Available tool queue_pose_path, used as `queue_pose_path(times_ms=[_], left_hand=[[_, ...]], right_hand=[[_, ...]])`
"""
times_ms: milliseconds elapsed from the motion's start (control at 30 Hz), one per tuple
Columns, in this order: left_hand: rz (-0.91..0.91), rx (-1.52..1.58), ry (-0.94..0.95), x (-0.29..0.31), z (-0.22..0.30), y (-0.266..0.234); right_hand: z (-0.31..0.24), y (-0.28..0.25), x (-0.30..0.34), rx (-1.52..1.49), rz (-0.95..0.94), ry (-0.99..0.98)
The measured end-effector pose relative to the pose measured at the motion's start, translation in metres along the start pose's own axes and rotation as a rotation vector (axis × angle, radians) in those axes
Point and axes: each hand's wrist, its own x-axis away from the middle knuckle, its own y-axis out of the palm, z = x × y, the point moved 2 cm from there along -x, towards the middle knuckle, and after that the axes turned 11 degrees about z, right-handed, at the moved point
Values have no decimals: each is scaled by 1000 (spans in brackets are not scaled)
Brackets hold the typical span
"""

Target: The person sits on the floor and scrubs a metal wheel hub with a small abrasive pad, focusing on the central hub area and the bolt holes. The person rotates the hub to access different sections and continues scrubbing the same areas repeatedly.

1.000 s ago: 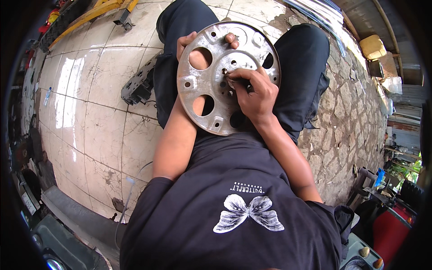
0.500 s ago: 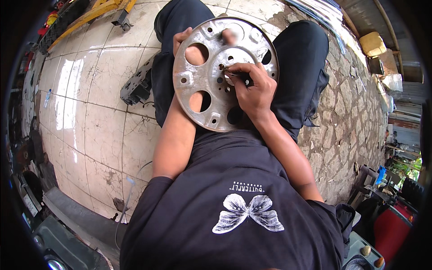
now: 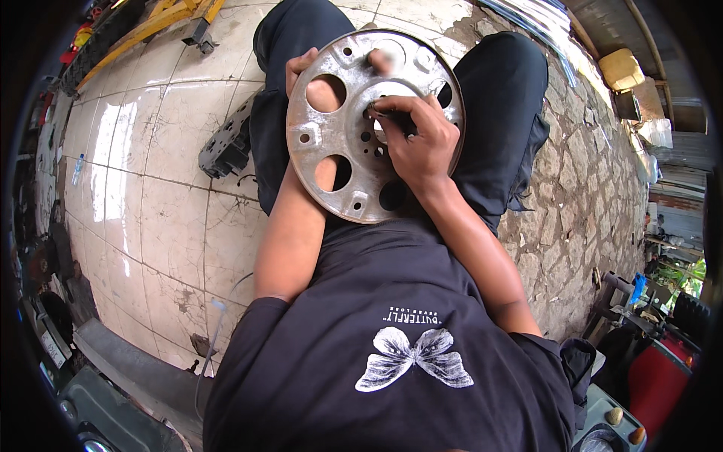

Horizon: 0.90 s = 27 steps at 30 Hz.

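Observation:
A round metal flexplate (image 3: 307,156) with large and small holes rests tilted over my lap, its grey face scuffed and rusty in places. My left hand (image 3: 299,68) grips its upper left rim from behind; parts of that hand and forearm show through the large holes. At the hub, my right hand (image 3: 423,139) has thumb and forefinger pinched together over one of the small holes near the centre. Whatever lies between those fingertips is too small and covered to make out. Its other fingers curl over the plate's right half.
Beside my left leg a dark metal engine part (image 3: 226,147) lies on the tiled floor (image 3: 158,203). Stone paving (image 3: 561,203) spreads to the right. A yellow frame (image 3: 143,34) stands at the far left, and a yellow jerrycan (image 3: 621,71) at the far right.
The right fingertips have shifted slightly up and left at the hub hole. The flexplate has moved a little to the left, still in the left hand's grip.

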Motion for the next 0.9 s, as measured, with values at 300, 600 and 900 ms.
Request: queue_pose_path(times_ms=[300,600,900], left_hand=[[50,29,6,2,-1,4],[170,-27,-10,4,3,-8],[124,80,-45,4,6,-16]], right_hand=[[-1,1,-3,26,-8,-27],[-2,2,-4,5,-1,29],[-3,-1,-4,20,-25,87]])
